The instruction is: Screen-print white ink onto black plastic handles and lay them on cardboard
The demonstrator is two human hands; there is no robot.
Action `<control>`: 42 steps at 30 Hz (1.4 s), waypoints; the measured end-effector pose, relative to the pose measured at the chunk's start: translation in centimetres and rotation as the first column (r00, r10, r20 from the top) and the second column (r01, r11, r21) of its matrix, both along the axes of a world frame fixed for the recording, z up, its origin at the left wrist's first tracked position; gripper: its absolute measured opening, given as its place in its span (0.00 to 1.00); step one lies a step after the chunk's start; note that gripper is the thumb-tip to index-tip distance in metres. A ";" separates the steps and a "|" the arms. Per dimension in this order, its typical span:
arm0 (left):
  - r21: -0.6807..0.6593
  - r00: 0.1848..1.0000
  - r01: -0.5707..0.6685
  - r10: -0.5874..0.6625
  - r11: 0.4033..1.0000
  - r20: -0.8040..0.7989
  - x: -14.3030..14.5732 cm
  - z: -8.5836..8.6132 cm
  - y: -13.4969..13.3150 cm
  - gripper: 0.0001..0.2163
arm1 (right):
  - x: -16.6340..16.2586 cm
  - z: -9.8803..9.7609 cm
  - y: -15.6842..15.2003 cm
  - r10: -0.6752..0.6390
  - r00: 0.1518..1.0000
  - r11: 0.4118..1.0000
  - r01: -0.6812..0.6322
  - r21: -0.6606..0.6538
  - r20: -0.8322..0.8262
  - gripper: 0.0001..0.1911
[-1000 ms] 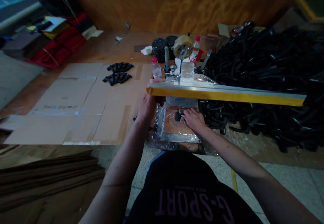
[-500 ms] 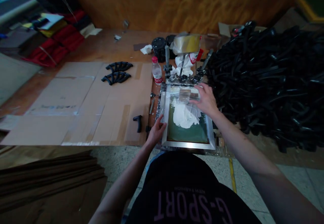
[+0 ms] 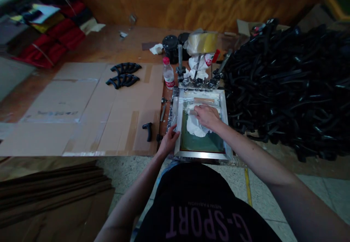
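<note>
A silk-screen frame (image 3: pixel 179 140) with a metal rim and green mesh lies in front of me, with white ink (image 3: pixel 195 128) spread over its upper half. My right hand (image 3: pixel 207 116) is closed over the ink, gripping a small flat scraper (image 3: pixel 193 112) whose grey end shows left of the fingers. Just beyond it, a brown bar, perhaps a squeegee (image 3: pixel 204 100), lies across the far part of the screen. At the frame's left rim my left hand (image 3: pixel 169 140) is closed, thumb and fingers against the edge.
Black curved handle-like parts (image 3: pixel 287 85) form a large heap at right. Flat cardboard (image 3: pixel 117 110) on the left carries two rows of similar parts (image 3: pixel 124 75) and a single one (image 3: pixel 148 131). A bottle (image 3: pixel 168 75), clamps and a tape roll (image 3: pixel 203 43) stand behind the frame.
My right hand has moved left and nearer to me, from the screen's far right corner to over the white ink, with the scraper. My left hand stays at the rim.
</note>
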State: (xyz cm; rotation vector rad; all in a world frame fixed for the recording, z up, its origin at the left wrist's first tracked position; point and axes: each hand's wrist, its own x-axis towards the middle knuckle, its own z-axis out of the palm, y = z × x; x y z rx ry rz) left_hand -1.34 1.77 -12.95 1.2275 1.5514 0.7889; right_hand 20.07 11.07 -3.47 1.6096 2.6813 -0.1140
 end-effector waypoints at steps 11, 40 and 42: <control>0.002 1.000 0.007 -0.007 1.000 0.026 0.0 0.3 0.1 0.23 | 3.0 0.8 -3.7 0.344 0.933 0.931 -0.353 -0.096 -0.102 0.04; 0.161 0.790 -0.213 0.073 0.964 0.609 3.6 15.2 5.4 0.23 | 5.7 -4.8 -3.7 -0.217 0.971 0.974 0.209 -0.089 -0.100 0.12; -0.080 0.806 -0.049 0.086 0.996 0.586 4.8 12.4 2.6 0.25 | 3.3 -4.6 -5.2 -0.277 0.958 0.958 0.269 -0.101 -0.071 0.11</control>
